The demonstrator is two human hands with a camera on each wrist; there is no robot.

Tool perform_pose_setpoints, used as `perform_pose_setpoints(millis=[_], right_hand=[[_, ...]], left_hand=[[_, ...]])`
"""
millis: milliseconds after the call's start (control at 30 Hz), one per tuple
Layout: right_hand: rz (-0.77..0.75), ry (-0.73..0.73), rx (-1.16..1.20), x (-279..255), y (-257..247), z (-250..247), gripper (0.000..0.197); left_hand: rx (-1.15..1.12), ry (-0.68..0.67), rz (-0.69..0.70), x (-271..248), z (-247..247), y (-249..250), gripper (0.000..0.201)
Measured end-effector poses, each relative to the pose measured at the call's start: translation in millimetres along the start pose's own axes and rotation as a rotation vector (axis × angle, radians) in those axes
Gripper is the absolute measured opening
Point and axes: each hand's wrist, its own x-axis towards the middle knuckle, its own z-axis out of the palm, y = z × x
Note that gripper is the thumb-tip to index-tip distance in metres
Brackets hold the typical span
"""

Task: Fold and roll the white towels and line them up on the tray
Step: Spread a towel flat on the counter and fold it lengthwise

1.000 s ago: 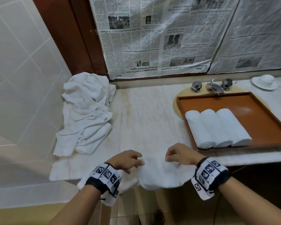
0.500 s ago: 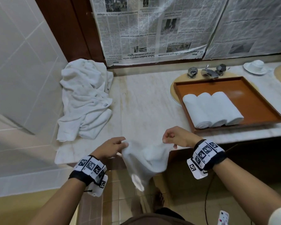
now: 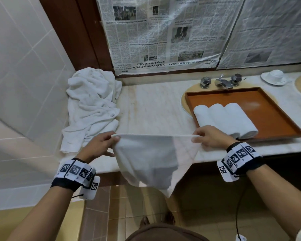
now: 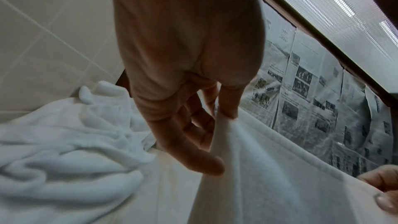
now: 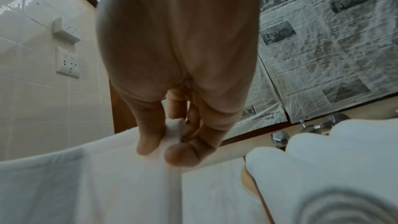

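I hold a small white towel [image 3: 151,157] stretched flat in the air at the counter's front edge. My left hand [image 3: 101,145] pinches its top left corner [image 4: 224,122] and my right hand [image 3: 208,136] pinches its top right corner [image 5: 172,134]. The cloth hangs below the counter edge with one lower corner drooping. Three rolled white towels [image 3: 224,119] lie side by side at the left end of the brown tray [image 3: 271,119], just beyond my right hand. A heap of unfolded white towels [image 3: 92,106] lies at the counter's left end.
The tray sits over a sink with a chrome tap [image 3: 222,82] behind it. A white cup and saucer [image 3: 274,77] stands at the far right. Newspaper [image 3: 163,32] covers the wall behind. A bare marble counter [image 3: 151,105] stretches between the heap and the tray.
My hands have moved apart and lifted, pulling the bunched towel out taut along its top edge. The camera has come closer to the counter.
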Motion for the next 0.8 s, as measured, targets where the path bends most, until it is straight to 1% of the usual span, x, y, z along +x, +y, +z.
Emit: perform_pose_setpoints(millis=[133,200,300,500,567,633,733,800], right_hand=[[-0.068,0.122,0.115,3,-4,-17,0.014],[-0.101,0.144,0.235,7,-6,-26,0.016],[-0.145,0.165,0.366,12,-10,-40,0.023],[-0.178,0.254,0.406,21,-30,-72,0.022],[-0.194,0.273,0.417,26,-36,-82,0.016],[-0.198,0.286,0.423,31,-43,-91,0.009],[-0.159,0.331,0.413,36,-51,-102,0.017],[-0.15,0.357,0.412,42,-54,-106,0.013]], left_hand=[[-0.028,0.059,0.053,6,-6,24,0.022],[-0.045,0.116,0.093,9,-12,35,0.019],[-0.035,0.197,0.14,14,-22,46,0.022],[0.048,0.328,0.239,26,-29,68,0.023],[0.067,0.368,0.252,34,-32,74,0.023],[0.051,0.384,0.261,42,-37,79,0.022],[0.077,0.398,0.27,52,-46,86,0.021],[0.1,0.403,0.274,58,-52,89,0.021]])
